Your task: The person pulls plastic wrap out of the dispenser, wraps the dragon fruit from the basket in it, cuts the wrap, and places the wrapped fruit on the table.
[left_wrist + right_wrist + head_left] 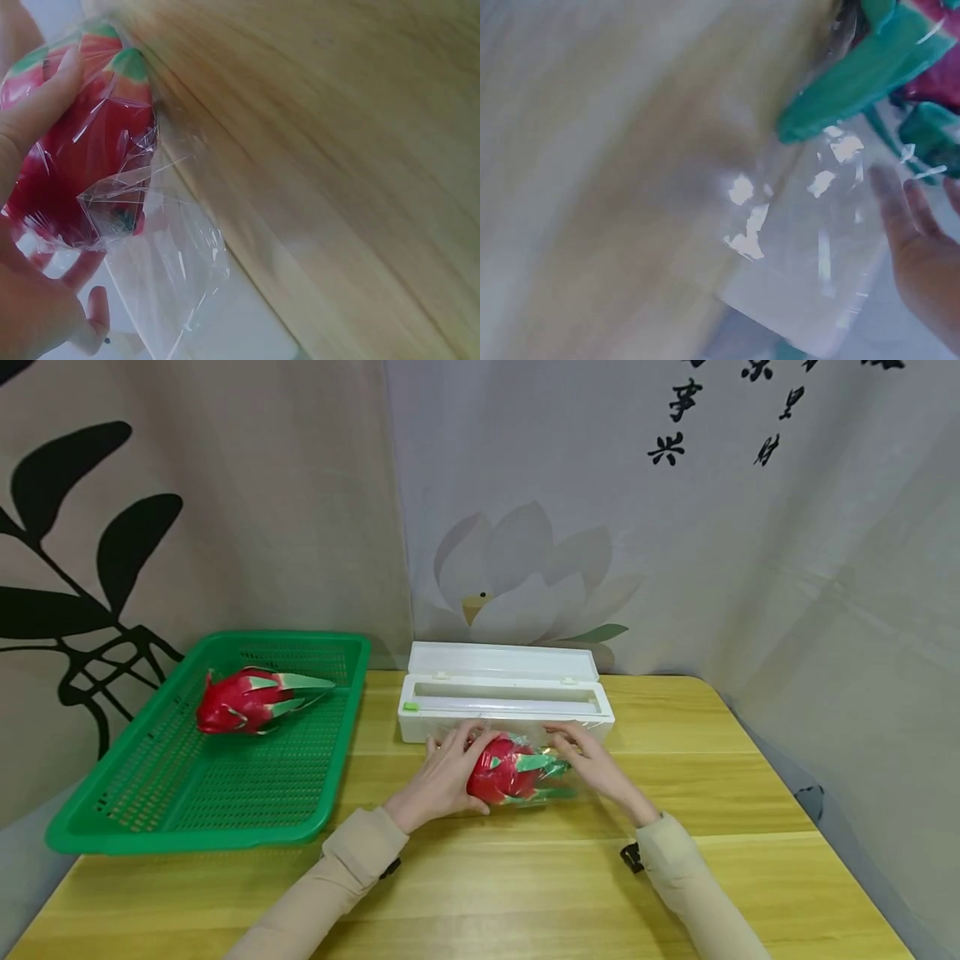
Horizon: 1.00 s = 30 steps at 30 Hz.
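A red dragon fruit (498, 774) with green leaf tips lies on its side, partly covered in clear plastic wrap (176, 255), its tips toward the right. My left hand (448, 778) grips the blunt end, thumb and fingers on either side of it. Loose wrap spreads out past the fruit in the left wrist view. Over at the leafy end is my right hand (596, 767), its fingers extended at the wrap close to the green tips (862, 79). Just behind the fruit stands a white wrap dispenser box (423, 728) with its lid (498, 660) raised; a roll shows inside.
On the left of the wooden table (517, 893) sits a green plastic basket (202, 840). Inside it lies another dragon fruit (243, 702). A printed curtain (300, 510) hangs along the back edge of the table.
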### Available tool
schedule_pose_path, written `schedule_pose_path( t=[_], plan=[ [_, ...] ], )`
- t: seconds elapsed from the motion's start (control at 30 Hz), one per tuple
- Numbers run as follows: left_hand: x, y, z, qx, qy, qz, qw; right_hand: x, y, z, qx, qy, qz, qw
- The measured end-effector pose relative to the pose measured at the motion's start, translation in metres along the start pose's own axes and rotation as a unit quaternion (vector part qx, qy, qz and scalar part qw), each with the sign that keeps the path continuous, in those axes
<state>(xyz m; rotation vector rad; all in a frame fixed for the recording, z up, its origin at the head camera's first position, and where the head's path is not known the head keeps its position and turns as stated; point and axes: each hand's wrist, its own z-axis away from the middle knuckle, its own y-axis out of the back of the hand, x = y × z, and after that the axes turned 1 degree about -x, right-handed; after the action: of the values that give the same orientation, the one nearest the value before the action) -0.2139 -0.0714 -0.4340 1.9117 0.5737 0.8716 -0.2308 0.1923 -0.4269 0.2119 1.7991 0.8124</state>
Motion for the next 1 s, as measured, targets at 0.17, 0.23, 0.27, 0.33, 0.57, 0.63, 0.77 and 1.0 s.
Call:
schedule_pose_path(
  t=[0.17,0.23,0.27,0.33,0.57,0.63,0.77,1.0],
  plan=[
    [0.001,0.002,-0.002,0.005,-0.006,-0.01,0.9999,-0.02,0.0,0.008,-0.02,0.048,0.124,0.991],
    [0.001,0.002,-0.002,0.005,-0.006,-0.009,0.9999,-0.025,-0.002,0.011,-0.034,0.048,0.166,0.984],
    [0.001,0.003,-0.003,0.004,-0.005,-0.008,0.9999,-0.027,-0.003,0.011,-0.04,0.046,0.179,0.982],
    [0.001,0.003,-0.003,0.001,-0.002,-0.004,1.0,-0.028,-0.006,0.012,-0.048,0.042,0.202,0.977],
    [-0.002,0.003,-0.007,-0.023,0.035,0.035,0.9985,-0.02,-0.011,0.004,-0.037,0.079,0.241,0.967],
    [-0.002,0.004,-0.008,-0.03,0.049,0.051,0.997,-0.017,-0.011,0.001,-0.032,0.084,0.242,0.966],
    [-0.003,0.004,-0.011,-0.037,0.065,0.066,0.995,-0.013,-0.01,-0.004,-0.035,0.084,0.229,0.969],
    [-0.005,0.004,-0.013,-0.046,0.084,0.082,0.992,-0.005,-0.006,-0.011,-0.053,0.084,0.198,0.975]
  ],
)
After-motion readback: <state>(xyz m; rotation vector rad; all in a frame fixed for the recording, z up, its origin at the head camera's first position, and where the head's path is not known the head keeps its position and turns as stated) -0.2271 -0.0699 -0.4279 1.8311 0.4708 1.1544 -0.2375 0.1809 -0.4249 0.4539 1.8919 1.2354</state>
